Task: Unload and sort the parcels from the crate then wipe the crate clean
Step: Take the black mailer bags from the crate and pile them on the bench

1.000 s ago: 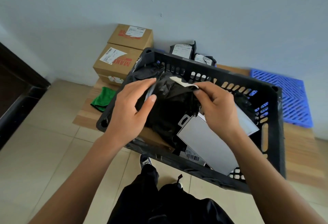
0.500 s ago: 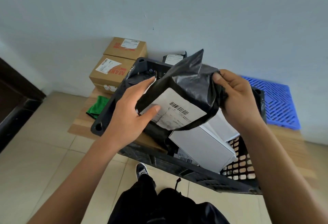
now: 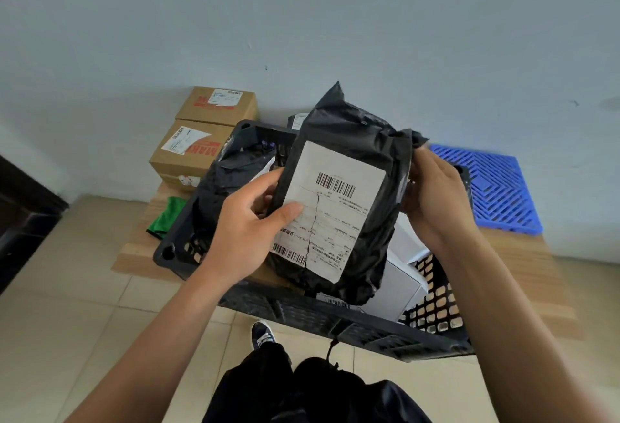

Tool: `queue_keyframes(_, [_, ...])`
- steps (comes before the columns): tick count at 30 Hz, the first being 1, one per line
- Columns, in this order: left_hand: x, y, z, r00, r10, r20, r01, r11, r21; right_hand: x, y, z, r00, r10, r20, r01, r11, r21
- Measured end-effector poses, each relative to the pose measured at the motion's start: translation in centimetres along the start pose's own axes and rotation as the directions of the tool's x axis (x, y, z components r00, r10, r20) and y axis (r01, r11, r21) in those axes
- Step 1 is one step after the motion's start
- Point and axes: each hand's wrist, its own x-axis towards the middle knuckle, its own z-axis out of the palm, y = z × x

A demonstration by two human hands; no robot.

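A black plastic mailer bag (image 3: 359, 140) with a white barcode label faces me, held upright above the black slatted crate (image 3: 302, 317). My left hand (image 3: 248, 231) grips its left edge, thumb on the label. My right hand (image 3: 436, 194) holds its right edge, fingers curled behind. Inside the crate lie another black bag (image 3: 231, 171) at the left and white flat parcels (image 3: 399, 288) at the right. A green cloth (image 3: 166, 218) lies left of the crate.
The crate rests on a low wooden platform (image 3: 523, 275). Two labelled cardboard boxes (image 3: 191, 151) stand stacked at the back left against the wall. A blue plastic grid mat (image 3: 493, 184) lies at the back right. Tiled floor and my dark trousers and shoe are below.
Both hands lifted the black mailer out of the crate and turned it upright, so its label now faces me squarely. The view has tilted up a little.
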Motion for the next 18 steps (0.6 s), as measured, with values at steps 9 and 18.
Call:
queue_keyframes(9, [1.2,0.3,-1.1,0.997,-0.025,0.068,0.015,0.989,0.149,-1.1,0.3,-0.8,0.958,-0.277,-0.077,0.24,0.917,-0.317])
queue_keyframes(18, [3.6,2.4,-0.1,0.972,0.074,0.222,-0.172,0.87,0.462,-2.3,1.0,-1.7,0.763,-0.598,0.246,0.573,0.45,-0.685])
